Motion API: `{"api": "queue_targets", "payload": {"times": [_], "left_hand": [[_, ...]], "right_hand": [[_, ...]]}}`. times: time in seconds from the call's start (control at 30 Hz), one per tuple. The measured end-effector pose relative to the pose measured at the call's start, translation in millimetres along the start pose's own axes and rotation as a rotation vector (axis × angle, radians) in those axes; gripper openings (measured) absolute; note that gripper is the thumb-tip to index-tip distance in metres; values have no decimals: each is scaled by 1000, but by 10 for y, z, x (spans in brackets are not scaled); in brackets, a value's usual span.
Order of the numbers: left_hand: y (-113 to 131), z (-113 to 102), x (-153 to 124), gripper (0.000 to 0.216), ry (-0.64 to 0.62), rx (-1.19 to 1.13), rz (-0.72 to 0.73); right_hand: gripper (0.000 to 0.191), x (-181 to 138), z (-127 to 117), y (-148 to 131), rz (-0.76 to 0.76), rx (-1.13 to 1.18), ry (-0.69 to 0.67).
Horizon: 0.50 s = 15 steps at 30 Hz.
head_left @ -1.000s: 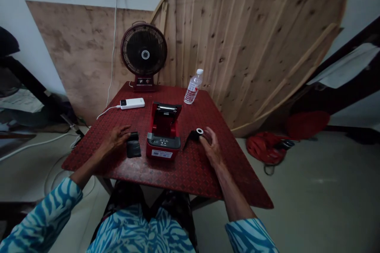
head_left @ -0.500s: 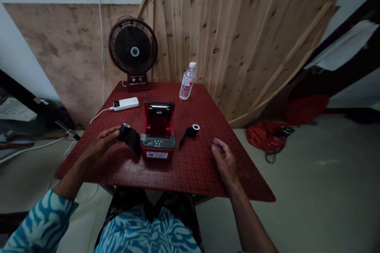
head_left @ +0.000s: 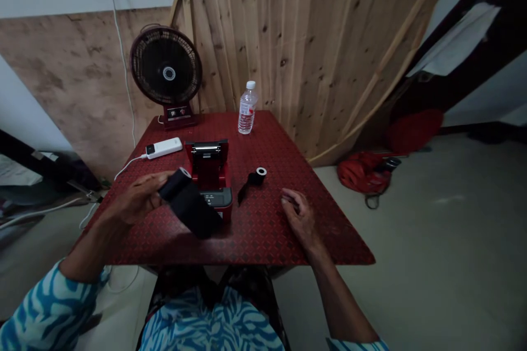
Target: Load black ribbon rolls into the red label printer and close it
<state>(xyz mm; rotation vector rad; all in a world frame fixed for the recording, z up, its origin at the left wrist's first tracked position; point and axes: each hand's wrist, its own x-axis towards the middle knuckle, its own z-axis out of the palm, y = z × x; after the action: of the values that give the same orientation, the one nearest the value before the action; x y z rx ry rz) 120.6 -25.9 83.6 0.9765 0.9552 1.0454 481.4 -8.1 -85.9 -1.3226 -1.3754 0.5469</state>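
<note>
My left hand [head_left: 138, 197] is closed round a black roll [head_left: 187, 203] with a loose tail hanging down, held above the red table [head_left: 263, 230] just left of a small red printer [head_left: 209, 178] whose lid stands open. My right hand [head_left: 298, 216] rests on the table to the right, fingers loosely curled and holding nothing. A second black roll [head_left: 255, 176] with a white core lies on the table between the printer and my right hand.
A red desk fan [head_left: 167, 74] stands at the table's back left, a water bottle [head_left: 247, 108] at the back middle, a white power strip [head_left: 163, 148] with its cable behind the printer. Wooden boards lean on the wall. A red bag [head_left: 364, 175] lies on the floor at right.
My left hand has picked the black roll up from the table and lifted it. My right hand let go of the other roll and drew back to rest on the table.
</note>
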Motion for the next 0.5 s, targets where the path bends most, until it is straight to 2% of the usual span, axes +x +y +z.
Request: {"api": "queue_targets", "payload": {"times": [0.13,0.3,0.5], "left_hand": [[-107,74,121,30,-40,109,-91],[-154,81,170,30,-74,120,-101],[-139,67,223,33,-226,129,-128]], "right_hand": [[27,-1,4,13,-50,-20,-8],[25,-4,-4,23,-92,-70,-33],[23,1,-22,13,-108,-123,-44]]}}
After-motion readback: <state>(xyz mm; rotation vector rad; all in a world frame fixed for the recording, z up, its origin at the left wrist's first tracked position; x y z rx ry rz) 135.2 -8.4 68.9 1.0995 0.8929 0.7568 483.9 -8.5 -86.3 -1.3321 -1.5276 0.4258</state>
